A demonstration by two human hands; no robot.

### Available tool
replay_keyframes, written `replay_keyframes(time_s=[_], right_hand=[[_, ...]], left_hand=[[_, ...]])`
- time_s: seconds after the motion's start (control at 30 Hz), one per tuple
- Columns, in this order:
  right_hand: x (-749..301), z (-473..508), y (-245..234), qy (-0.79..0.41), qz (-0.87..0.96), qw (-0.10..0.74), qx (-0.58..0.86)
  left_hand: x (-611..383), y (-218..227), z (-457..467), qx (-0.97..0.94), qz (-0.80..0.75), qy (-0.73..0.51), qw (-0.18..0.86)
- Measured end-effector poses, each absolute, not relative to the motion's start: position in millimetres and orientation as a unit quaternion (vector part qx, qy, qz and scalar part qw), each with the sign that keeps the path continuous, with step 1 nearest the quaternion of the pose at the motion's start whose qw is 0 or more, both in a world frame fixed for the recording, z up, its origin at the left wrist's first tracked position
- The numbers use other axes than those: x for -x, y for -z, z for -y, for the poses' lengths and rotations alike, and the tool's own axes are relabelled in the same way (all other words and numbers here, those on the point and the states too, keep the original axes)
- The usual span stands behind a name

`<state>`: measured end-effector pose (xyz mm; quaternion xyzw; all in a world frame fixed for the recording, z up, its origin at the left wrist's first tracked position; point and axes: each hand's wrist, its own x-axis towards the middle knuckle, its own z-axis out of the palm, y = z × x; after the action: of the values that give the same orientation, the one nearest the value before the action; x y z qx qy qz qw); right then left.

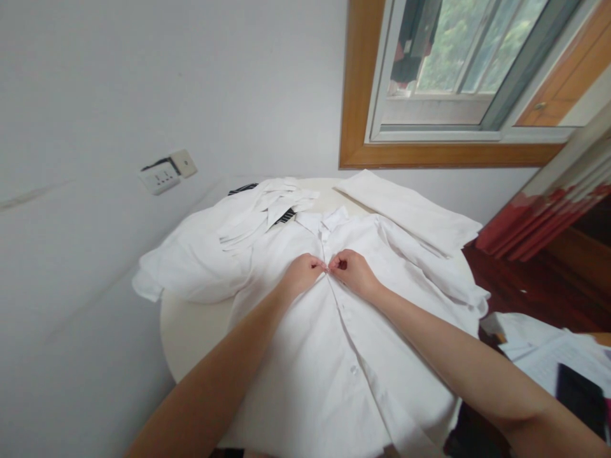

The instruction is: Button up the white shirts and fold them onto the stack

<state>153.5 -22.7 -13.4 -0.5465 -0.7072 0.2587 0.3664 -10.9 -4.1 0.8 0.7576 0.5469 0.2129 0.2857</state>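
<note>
Presently, your left hand (303, 275) and right hand (356, 272), side by side, have fingers clamped on the white shirt (305, 362) below its collar (309, 221).

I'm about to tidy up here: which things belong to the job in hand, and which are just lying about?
In use:
white shirt, spread on the table
left hand and right hand, pinching its front

Apparently lying about:
papers, lower right
dark flat object overlapping them
dark striped item beyond the shirt
</note>
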Motion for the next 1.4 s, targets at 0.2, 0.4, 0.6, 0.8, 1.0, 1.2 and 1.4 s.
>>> replay_keyframes(time_s=[0.2, 0.4, 0.6, 0.8, 1.0, 1.2, 1.4], right_hand=[[-158.4, 23.3, 7.5, -0.328, 0.712, 0.360, 0.505], [-167.9, 17.9, 8.6, -0.522, 0.621, 0.332, 0.481], [-165.0, 15.6, 11.3, -0.438, 0.671, 0.316, 0.508], [-159.1, 16.5, 7.7, -0.358, 0.691, 0.308, 0.547], [-156.8, 13.9, 10.0, -0.298, 0.705, 0.314, 0.562], [-158.5, 13.3, 10.2, -0.297, 0.716, 0.309, 0.550], [-159.6, 10.7, 15.8, -0.339, 0.687, 0.325, 0.554]], left_hand=[[8.7, -2.3, 4.2, -0.774, -0.549, -0.187, 0.254], [6.4, -4.2, 4.1, -0.793, -0.546, -0.153, 0.223], [5.3, -1.9, 3.4, -0.798, -0.546, -0.162, 0.195], [4.5, 2.8, 2.2, -0.791, -0.553, -0.176, 0.195], [8.3, 5.3, 0.4, -0.816, -0.520, -0.178, 0.181], [9.2, 0.9, 3.2, -0.820, -0.519, -0.174, 0.170], [13.4, -2.9, 2.3, -0.799, -0.519, -0.194, 0.235]])
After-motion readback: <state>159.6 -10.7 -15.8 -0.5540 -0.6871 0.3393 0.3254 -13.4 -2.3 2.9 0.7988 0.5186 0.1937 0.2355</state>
